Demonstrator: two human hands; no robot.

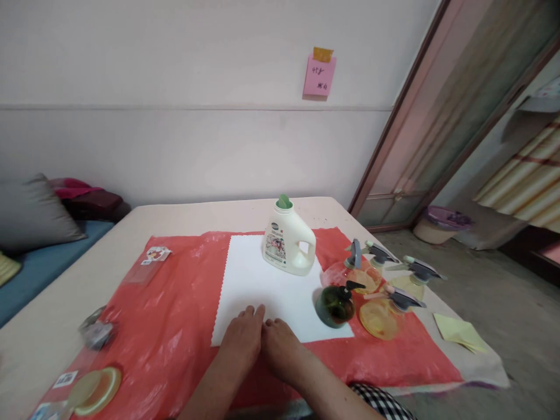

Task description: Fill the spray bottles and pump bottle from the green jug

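My left hand (242, 332) rests on the near part of a white sheet (254, 280), its fingers stretched forward and nothing seen in them. Against it lies my right hand (282, 345), palm down, fingers slightly bent, also holding nothing visible. Farther back on the sheet stands a cream detergent jug (289, 242) with a handle, a printed label and a green piece (284, 202) in its mouth. To the right of my hands, a dark green pump bottle (336, 304) stands by the sheet's right edge.
Several spray bottles, one yellow (380, 319), stand at right on red plastic (175, 315). Yellow paper (459, 332) lies at the right table edge. At left are a clear packet (146, 265), a crumpled wrapper (97, 329) and a round lid-like thing (114, 382). A pink note (319, 76) hangs on the wall.
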